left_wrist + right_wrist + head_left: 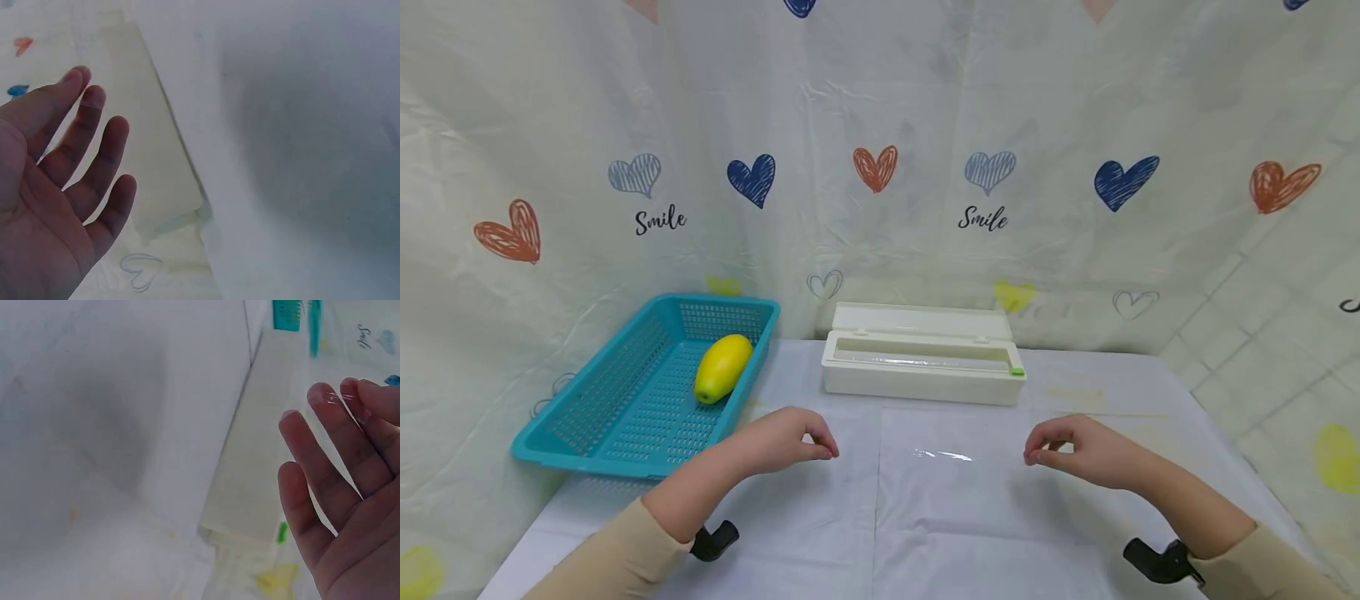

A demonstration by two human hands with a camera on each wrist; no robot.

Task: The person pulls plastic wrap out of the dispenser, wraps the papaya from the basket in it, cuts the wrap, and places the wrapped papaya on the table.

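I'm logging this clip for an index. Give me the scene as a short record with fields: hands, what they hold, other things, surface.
left hand: pinches the left edge of the film, fingertips together
right hand: pinches the right edge of the film
film: clear sheet stretched between the hands, above the table
dispenser: white box, lid open, behind the film, green tab at its right end
basket: teal, at the left
mango: yellow, lying in the basket
backdrop: cloth with hearts and "Smile"
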